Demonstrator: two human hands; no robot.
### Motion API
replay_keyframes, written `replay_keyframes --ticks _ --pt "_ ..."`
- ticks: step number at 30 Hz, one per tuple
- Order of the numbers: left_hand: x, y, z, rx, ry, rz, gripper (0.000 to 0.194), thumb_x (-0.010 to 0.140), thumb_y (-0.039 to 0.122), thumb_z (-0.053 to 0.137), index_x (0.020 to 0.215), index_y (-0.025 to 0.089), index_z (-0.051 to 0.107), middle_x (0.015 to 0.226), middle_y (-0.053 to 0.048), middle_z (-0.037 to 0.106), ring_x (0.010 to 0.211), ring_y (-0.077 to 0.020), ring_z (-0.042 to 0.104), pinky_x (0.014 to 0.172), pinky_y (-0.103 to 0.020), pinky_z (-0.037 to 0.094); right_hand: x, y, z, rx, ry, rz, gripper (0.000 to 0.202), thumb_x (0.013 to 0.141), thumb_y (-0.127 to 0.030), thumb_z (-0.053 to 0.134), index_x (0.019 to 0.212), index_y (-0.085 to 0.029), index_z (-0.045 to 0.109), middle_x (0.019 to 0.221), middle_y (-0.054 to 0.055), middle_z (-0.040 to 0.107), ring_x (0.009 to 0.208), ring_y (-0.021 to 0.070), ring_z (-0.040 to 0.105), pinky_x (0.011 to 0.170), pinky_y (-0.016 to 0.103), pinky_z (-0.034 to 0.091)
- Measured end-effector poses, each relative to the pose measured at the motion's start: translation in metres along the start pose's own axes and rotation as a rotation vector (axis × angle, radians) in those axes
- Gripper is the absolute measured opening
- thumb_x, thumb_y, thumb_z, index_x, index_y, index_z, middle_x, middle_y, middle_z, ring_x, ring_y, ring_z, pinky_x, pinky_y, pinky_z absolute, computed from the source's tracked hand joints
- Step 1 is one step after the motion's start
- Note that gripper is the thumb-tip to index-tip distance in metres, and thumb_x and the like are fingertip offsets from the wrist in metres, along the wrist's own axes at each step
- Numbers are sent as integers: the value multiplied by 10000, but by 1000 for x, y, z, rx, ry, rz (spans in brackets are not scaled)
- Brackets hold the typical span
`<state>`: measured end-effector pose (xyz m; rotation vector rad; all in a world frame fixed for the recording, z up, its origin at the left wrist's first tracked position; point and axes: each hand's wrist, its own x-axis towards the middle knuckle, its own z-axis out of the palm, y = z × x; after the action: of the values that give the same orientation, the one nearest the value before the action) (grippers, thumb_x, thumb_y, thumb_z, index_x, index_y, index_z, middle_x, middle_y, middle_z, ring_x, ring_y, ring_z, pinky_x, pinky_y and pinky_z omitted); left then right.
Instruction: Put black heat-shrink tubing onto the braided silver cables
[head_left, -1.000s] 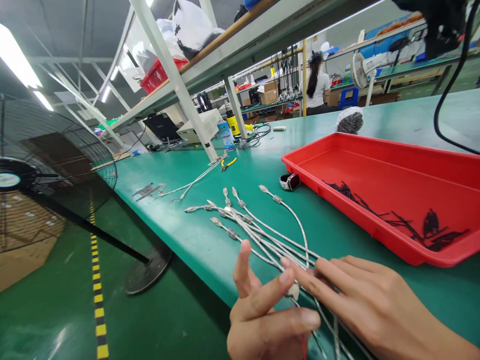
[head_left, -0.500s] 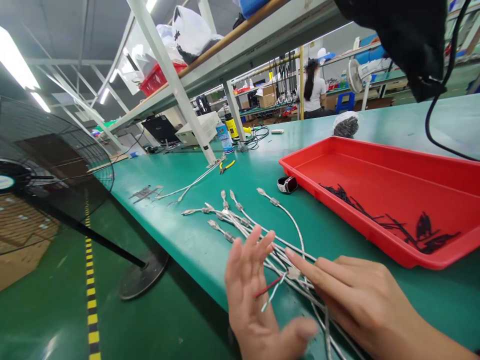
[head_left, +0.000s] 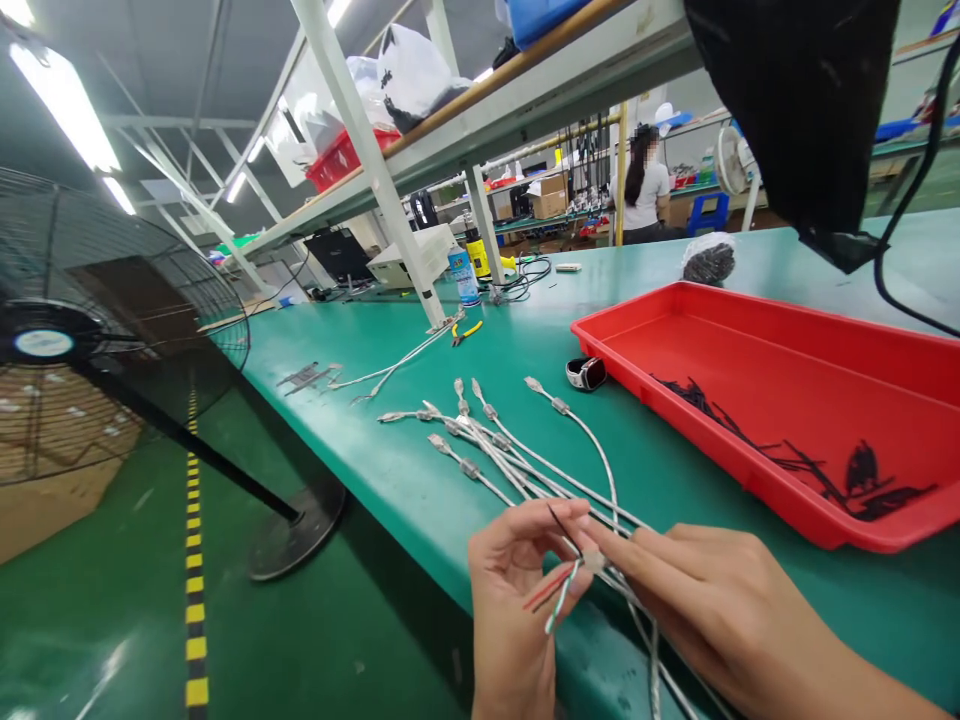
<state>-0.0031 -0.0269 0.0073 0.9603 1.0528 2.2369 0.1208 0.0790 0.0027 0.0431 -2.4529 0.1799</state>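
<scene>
At the near edge of the green table (head_left: 390, 470), your left hand (head_left: 517, 590) pinched the loose red, green and white wires (head_left: 553, 590) at the end of one silver cable (head_left: 600, 565). Your right hand (head_left: 705, 600), fingers closed, pinned that cable just beside the wires. Holding close to the stripped end looked wise; farther right sat the red tray (head_left: 750, 340).

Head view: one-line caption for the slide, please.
Both hands, left hand and right hand, pinch the coloured wire ends of a silver cable over a green bench, beside a red tray.
</scene>
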Motion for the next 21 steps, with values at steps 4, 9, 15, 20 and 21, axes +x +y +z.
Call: replay_keyframes --ticks 4,9,15,20,21 --pt "-1 -1 -4 -36 -25 -117 294 653 261 808 935 243 727 871 -16 734 675 -72 605 621 -102 481 1 -1 1 7 -13 -29 369 958 -111 327 1313 -120 429 674 -11 613 488 120 472 458 276 294" --pt "3 1 -7 -128 8 -252 551 657 205 774 1180 259 607 909 -35 713 544 -40 506 555 -120 465 3 -3 0 -3 -3 -60 331 962 -111 327 1260 -126 471 743 6 659 520 119 517 477 288 299" --pt "8 10 -3 -234 21 -362 723 677 103 646 1352 222 415 948 -68 674 481 -34 442 394 -98 365 3 -5 -1 -22 -25 -98 359 947 -78 337 1285 -110 451 763 2 660 545 126 539 481 295 312" --pt "10 8 -3 -261 5 -400 567 823 183 558 1360 259 392 1105 -85 631 369 -10 451 348 -139 395 1 -5 0 -81 32 -134 328 951 -101 319 1227 -122 494 757 9 674 505 136 519 472 294 324" --pt "10 7 -3 -256 -7 -407 543 840 229 559 1358 258 399 1154 -102 613 373 -18 464 337 -150 399 1 -4 1 -82 47 -117 326 955 -108 311 1223 -123 496 733 5 671 491 133 514 466 290 322"
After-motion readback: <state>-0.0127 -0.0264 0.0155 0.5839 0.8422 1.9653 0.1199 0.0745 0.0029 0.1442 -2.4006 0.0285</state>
